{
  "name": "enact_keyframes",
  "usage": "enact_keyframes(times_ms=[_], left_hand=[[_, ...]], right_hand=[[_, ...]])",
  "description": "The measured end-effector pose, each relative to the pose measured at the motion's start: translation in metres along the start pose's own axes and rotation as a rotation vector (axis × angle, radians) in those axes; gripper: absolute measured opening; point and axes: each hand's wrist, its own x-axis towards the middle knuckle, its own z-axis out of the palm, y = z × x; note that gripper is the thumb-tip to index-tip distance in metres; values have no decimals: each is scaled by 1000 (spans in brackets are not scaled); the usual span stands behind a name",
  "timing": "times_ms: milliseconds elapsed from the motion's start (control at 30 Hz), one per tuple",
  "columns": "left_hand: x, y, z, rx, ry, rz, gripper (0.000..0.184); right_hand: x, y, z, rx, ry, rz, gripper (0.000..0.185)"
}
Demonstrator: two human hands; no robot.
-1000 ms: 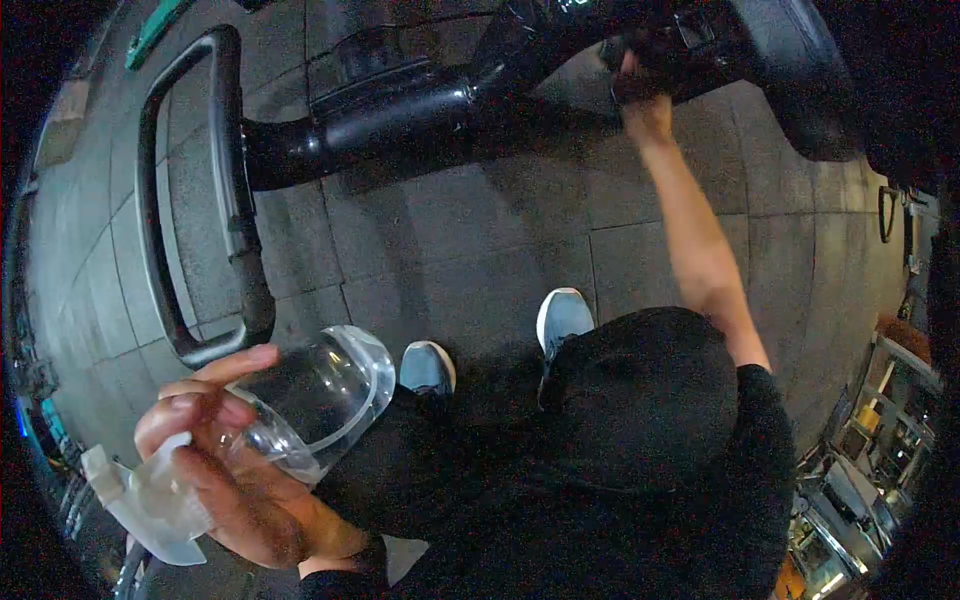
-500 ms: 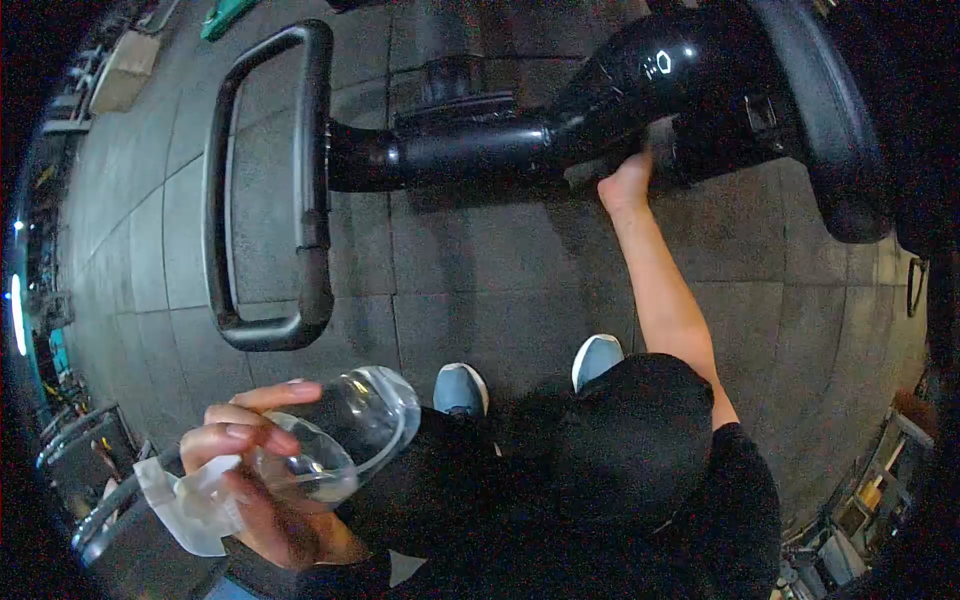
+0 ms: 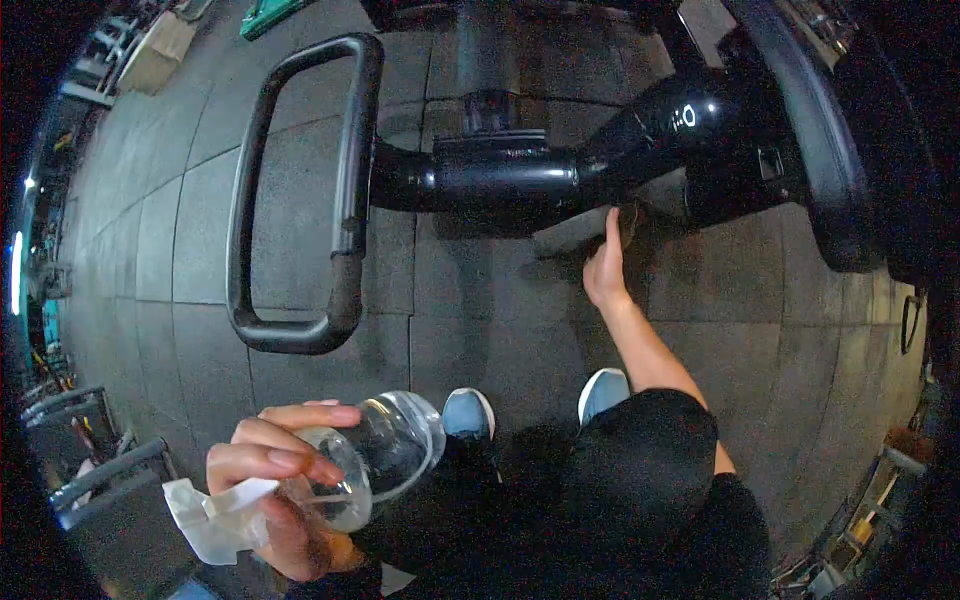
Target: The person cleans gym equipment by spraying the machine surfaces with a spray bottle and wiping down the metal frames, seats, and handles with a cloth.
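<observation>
My left hand [image 3: 285, 470] is wrapped round a clear spray bottle [image 3: 385, 450] at the lower left. Its white spray head [image 3: 215, 522] points to the lower left, and the bottle lies tilted. My right hand [image 3: 606, 265] reaches forward beneath a glossy black tube [image 3: 510, 188] of a machine. A grey cloth [image 3: 572, 233] is at its fingers, partly hidden by the hand and the tube; the thumb points up. The tube runs left to a black loop handle [image 3: 352, 200].
A thick black padded part [image 3: 830, 170] stands at the upper right. My two shoes [image 3: 468, 413] are on the grey tiled floor [image 3: 500, 285]. A green object [image 3: 270, 14] and a beige block [image 3: 158, 52] lie at the upper left, with metal equipment along both sides.
The machine has shifted right and slightly down in the view. My right hand has come out from behind the tube, drawing back with the grey cloth. My left hand still holds the bottle.
</observation>
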Motion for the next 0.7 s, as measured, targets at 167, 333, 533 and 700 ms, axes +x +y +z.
enact_keyframes(times_ms=[167,333,533,700], left_hand=[[2,-1,8,-88,-75,-17,38],[1,0,4,-79,34,-124,38],[21,-26,1,-165,-44,-219,41],[52,-48,16,-296,-77,-485,32]], right_hand=[[92,-9,-26,146,17,103,54],[125,4,-39,130,62,118,53],[20,-48,-59,-204,69,174,55],[-27,-104,-91,-873,29,-49,51]])
